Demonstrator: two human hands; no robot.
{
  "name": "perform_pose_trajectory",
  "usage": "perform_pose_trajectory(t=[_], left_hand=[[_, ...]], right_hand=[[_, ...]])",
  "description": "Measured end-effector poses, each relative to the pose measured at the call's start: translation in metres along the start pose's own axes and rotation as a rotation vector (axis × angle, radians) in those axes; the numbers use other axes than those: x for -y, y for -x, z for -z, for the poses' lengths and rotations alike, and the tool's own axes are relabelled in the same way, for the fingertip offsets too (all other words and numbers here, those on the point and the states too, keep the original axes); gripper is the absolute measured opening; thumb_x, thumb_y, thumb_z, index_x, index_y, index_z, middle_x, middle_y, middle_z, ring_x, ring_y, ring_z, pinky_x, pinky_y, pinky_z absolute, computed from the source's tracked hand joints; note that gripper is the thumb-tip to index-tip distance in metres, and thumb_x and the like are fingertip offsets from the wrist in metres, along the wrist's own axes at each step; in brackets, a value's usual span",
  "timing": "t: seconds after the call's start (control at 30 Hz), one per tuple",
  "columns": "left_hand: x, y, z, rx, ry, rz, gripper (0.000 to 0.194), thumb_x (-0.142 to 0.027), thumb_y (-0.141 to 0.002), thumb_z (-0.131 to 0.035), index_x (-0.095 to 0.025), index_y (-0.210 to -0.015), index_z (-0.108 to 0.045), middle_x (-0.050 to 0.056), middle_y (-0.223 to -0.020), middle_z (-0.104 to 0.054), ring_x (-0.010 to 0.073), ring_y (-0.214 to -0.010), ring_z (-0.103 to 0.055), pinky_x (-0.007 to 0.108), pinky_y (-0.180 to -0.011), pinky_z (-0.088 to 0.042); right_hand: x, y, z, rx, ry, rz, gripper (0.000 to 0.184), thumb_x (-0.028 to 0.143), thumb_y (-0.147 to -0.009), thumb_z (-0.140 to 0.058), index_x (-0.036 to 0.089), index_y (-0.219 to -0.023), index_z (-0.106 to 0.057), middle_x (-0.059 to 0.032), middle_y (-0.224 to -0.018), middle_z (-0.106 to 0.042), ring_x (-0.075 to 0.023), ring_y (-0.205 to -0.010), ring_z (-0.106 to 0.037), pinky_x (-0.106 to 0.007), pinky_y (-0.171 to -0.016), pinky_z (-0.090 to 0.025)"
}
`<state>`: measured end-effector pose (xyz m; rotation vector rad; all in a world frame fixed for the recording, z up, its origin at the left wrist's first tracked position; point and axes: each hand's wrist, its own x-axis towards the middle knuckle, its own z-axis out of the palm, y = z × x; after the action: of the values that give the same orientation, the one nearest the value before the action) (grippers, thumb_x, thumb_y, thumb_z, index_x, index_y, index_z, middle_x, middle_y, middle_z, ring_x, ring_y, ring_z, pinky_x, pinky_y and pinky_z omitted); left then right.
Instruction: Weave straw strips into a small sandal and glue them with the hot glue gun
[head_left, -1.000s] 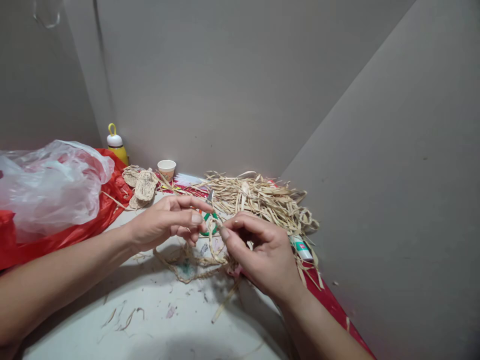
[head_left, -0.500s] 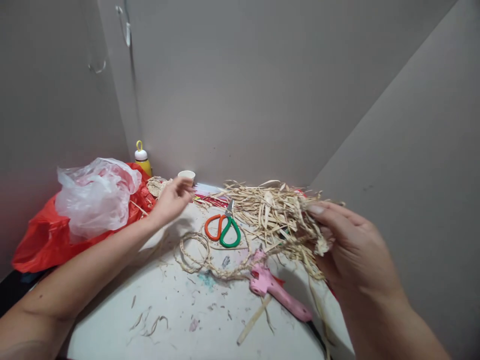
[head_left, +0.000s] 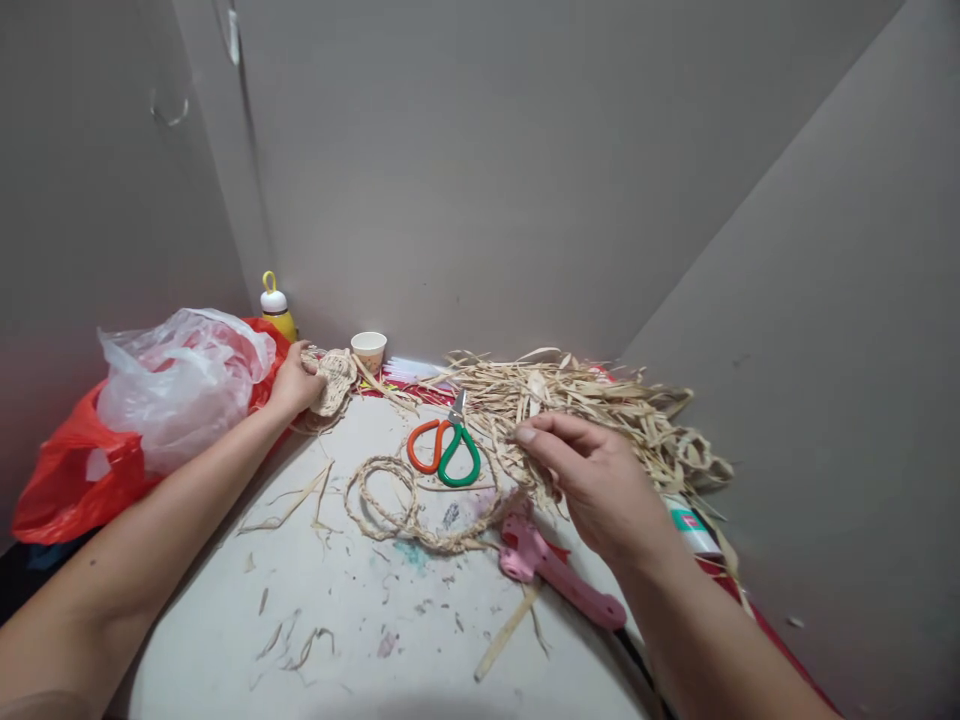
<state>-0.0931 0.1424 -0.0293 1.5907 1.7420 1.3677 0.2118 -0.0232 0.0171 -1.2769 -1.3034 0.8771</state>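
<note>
My left hand (head_left: 297, 382) is at the far left of the table, its fingers closed on the edge of a flat woven straw piece (head_left: 336, 382) beside the bags. Over the straw pile, my right hand (head_left: 604, 485) pinches the end of a braided straw cord (head_left: 450, 543); part of that end is hidden by the fingers. The cord lies looped on the table. Scissors (head_left: 459, 455) with one orange and one green handle rest behind the loops. A pink glue gun (head_left: 562, 578) lies below my right hand.
Loose dry straw (head_left: 585, 385) is heaped along the back. A paper cup (head_left: 368, 350), white sticks (head_left: 412, 371) and a yellow bottle (head_left: 279, 312) stand or lie near the wall. Plastic bags (head_left: 191, 385) fill the left side. A white-and-green roll (head_left: 694, 527) sits at right.
My left hand has moved left and down onto the woven straw piece. My right hand has shifted left with the braid end, uncovering the roll. The view has tilted slightly.
</note>
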Motion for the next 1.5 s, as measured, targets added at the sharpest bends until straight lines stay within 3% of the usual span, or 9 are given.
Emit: perform_pose_trajectory(t=[0.13,0.3,0.5,0.7,1.0,1.5], left_hand=[[-0.014,0.005,-0.004,-0.076,0.199,-0.093,0.055,-0.011,-0.068,-0.057,-0.017,-0.122,-0.051,0.001,-0.084,-0.059,0.013,-0.067,-0.057,0.023,-0.063,-0.047],[-0.049,0.036,-0.01,-0.093,0.406,-0.242,0.05,-0.02,-0.075,-0.06,-0.02,-0.124,-0.051,0.002,-0.094,-0.059,0.0116,-0.077,-0.057,0.022,-0.071,-0.048],[-0.088,0.102,-0.007,0.114,0.609,-0.358,0.044,-0.019,-0.082,-0.064,-0.025,-0.125,-0.054,0.003,-0.1,-0.059,0.0146,-0.093,-0.058,0.024,-0.081,-0.048],[-0.099,0.148,-0.002,0.245,0.658,-0.412,0.042,-0.018,-0.087,-0.063,-0.035,-0.125,-0.055,0.002,-0.107,-0.059,0.0165,-0.101,-0.057,0.026,-0.085,-0.051],[-0.089,0.159,-0.006,0.28,0.722,-0.501,0.045,-0.013,-0.09,-0.06,-0.036,-0.128,-0.056,0.002,-0.106,-0.061,0.0127,-0.097,-0.059,0.02,-0.086,-0.05],[-0.101,0.16,-0.001,0.386,0.802,-0.286,0.038,-0.023,-0.087,-0.066,-0.037,-0.122,-0.059,0.001,-0.101,-0.062,0.0129,-0.097,-0.057,0.017,-0.081,-0.049]], right_hand=[[-0.004,-0.004,-0.006,0.047,0.036,-0.021,0.024,0.04,-0.075,-0.066,0.018,-0.065,-0.062,0.007,-0.048,-0.04,-0.0088,-0.044,-0.03,-0.022,-0.042,-0.023],[-0.007,-0.008,-0.012,0.055,0.098,-0.005,0.027,0.038,-0.073,-0.062,0.018,-0.057,-0.055,0.0061,-0.049,-0.041,-0.0096,-0.046,-0.033,-0.023,-0.045,-0.025],[-0.007,-0.007,-0.014,0.061,0.161,0.032,0.023,0.035,-0.075,-0.057,0.018,-0.06,-0.056,0.0049,-0.052,-0.043,-0.0109,-0.049,-0.035,-0.023,-0.046,-0.028],[-0.01,-0.008,-0.016,0.059,0.187,0.066,0.02,0.03,-0.071,-0.054,0.019,-0.056,-0.052,0.0039,-0.053,-0.044,-0.0119,-0.052,-0.038,-0.023,-0.049,-0.03],[-0.003,-0.006,-0.012,0.027,0.154,0.117,0.009,0.024,-0.061,-0.046,0.021,-0.053,-0.045,0.004,-0.055,-0.042,-0.0127,-0.057,-0.039,-0.024,-0.054,-0.032],[0.016,0.001,-0.006,0.017,0.069,0.156,0.017,0.028,-0.07,-0.05,0.019,-0.056,-0.052,0.0038,-0.055,-0.043,-0.0112,-0.054,-0.038,-0.022,-0.049,-0.031]])
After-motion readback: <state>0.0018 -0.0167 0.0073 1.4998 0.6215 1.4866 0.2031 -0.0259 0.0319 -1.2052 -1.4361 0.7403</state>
